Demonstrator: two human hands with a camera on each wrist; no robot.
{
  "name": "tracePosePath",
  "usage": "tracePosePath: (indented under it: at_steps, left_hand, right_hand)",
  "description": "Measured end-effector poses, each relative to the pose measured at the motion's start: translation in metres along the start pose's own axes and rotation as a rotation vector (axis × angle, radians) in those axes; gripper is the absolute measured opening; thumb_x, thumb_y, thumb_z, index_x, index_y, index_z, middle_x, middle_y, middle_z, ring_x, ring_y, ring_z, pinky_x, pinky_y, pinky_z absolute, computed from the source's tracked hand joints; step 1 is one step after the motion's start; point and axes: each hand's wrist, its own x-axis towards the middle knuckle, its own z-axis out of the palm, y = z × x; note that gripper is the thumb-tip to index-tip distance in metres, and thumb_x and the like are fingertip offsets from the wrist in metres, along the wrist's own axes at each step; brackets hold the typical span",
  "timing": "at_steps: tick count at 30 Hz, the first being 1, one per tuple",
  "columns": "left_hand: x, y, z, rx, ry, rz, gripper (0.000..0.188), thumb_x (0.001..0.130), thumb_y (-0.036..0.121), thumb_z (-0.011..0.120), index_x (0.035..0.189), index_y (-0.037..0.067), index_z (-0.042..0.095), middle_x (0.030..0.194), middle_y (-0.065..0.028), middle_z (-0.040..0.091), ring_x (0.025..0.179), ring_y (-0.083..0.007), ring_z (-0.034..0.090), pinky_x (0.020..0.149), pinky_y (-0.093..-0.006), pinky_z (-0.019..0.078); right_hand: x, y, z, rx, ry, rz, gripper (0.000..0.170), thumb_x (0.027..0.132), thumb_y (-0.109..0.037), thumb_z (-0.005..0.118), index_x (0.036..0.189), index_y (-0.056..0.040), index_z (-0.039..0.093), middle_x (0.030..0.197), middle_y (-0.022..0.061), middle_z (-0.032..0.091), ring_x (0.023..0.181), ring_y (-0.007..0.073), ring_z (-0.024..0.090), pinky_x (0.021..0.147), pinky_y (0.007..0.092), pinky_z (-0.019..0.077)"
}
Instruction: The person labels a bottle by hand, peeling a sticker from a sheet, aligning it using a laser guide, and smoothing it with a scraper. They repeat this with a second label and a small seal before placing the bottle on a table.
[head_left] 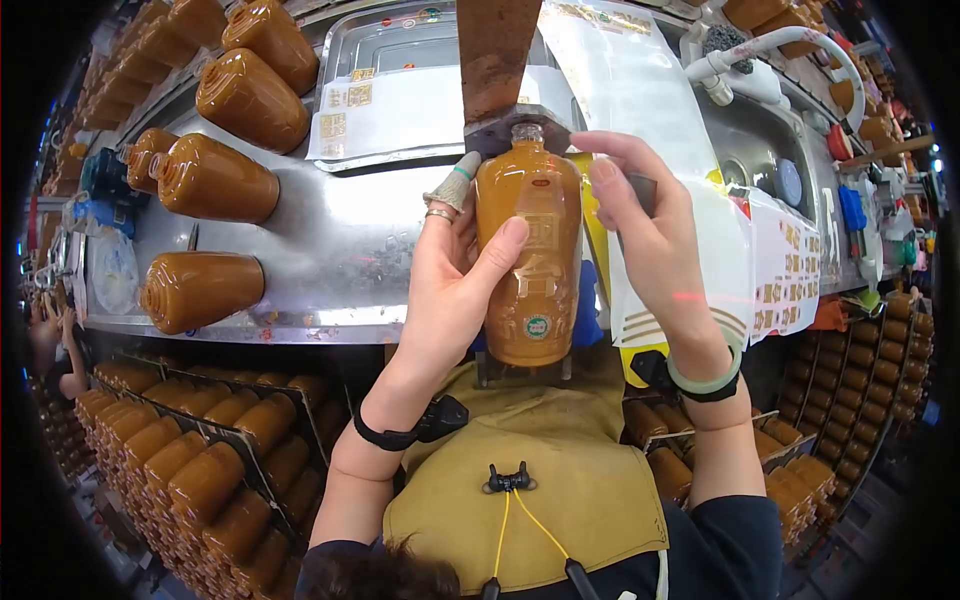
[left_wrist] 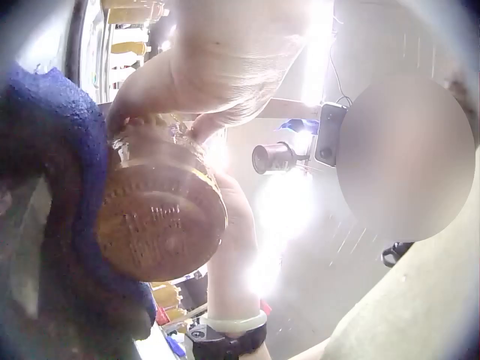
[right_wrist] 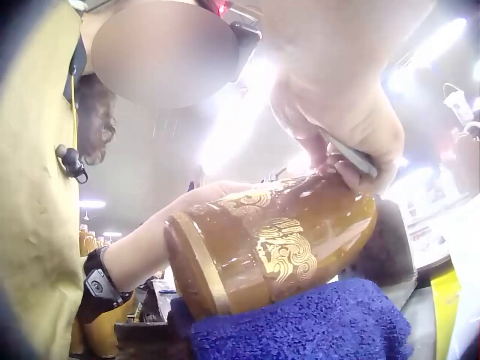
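A glossy brown bottle [head_left: 530, 270] with raised characters and a small green round emblem lies on a blue towel [right_wrist: 300, 322], its clear neck pointing away. My left hand [head_left: 450, 270] grips its left side, thumb across the front; one finger wears a pale cloth cover [head_left: 452, 187]. Gold swirl patterns [right_wrist: 281, 251] show on the bottle's side in the right wrist view. My right hand [head_left: 655, 235] is at the bottle's upper right, fingers bent around a thin grey flat piece [right_wrist: 352, 155]. In the right wrist view its fingertips are right at the bottle's shoulder.
A brown upright post [head_left: 495, 60] stands just beyond the bottle's neck. Several brown bottles [head_left: 218, 180] lie on the metal bench at left. A tray [head_left: 400, 60] with label sheets is behind; more label sheets [head_left: 785, 265] and a sink [head_left: 765, 160] are at right. Bottle racks [head_left: 210, 460] stand below.
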Motion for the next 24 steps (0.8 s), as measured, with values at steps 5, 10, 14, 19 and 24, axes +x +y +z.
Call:
tracePosePath:
  at_steps: [5,10,14,19,24]
  left_hand:
    - [0.002,0.002,0.001,-0.049,0.016,-0.044,0.072,0.104,0.013,0.066,0.160,-0.004,0.025,0.150,-0.0187,0.049,0.135,-0.0216,0.053,0.111,-0.0352,0.0473]
    - [0.003,0.000,0.001,-0.031,0.018,-0.019,0.069,0.104,0.014,0.065,0.159,-0.003,0.027,0.150,-0.0179,0.050,0.135,-0.0215,0.054,0.110,-0.0350,0.0477]
    - [0.008,0.000,-0.001,-0.017,0.031,0.020,0.067,0.103,0.015,0.068,0.155,-0.005,0.032,0.146,-0.0192,0.052,0.134,-0.0221,0.054,0.110,-0.0354,0.0479]
    - [0.019,0.003,0.004,0.009,0.073,0.056,0.059,0.101,0.016,0.070,0.146,-0.007,0.040,0.140,-0.0195,0.054,0.130,-0.0218,0.056,0.109,-0.0355,0.0484]
    - [0.023,0.002,0.005,0.017,0.095,0.059,0.053,0.101,0.016,0.071,0.142,-0.005,0.045,0.137,-0.0178,0.056,0.127,-0.0215,0.057,0.107,-0.0354,0.0484]
  right_hand:
    - [-0.014,0.025,0.005,0.106,-0.056,0.151,0.052,0.095,-0.016,0.076,0.141,-0.0021,0.055,0.085,-0.0059,0.049,0.082,0.0041,0.049,0.074,0.0202,0.0412]
    - [-0.015,0.023,0.007,0.178,-0.049,0.220,0.057,0.091,-0.017,0.080,0.141,-0.0030,0.056,0.086,-0.0058,0.050,0.083,0.0043,0.049,0.075,0.0210,0.0415]
    - [-0.003,0.020,0.001,0.267,-0.049,0.290,0.051,0.091,-0.018,0.081,0.135,-0.0026,0.060,0.086,-0.0058,0.051,0.084,0.0041,0.050,0.074,0.0207,0.0418]
    - [0.002,0.026,0.011,0.142,-0.038,0.153,0.035,0.095,-0.017,0.077,0.123,-0.0017,0.063,0.091,-0.0039,0.057,0.086,0.0040,0.053,0.074,0.0203,0.0439]
    - [0.003,0.026,0.011,0.272,-0.042,0.178,0.032,0.096,-0.015,0.076,0.121,-0.0015,0.062,0.096,-0.0018,0.060,0.088,0.0042,0.056,0.076,0.0210,0.0462]
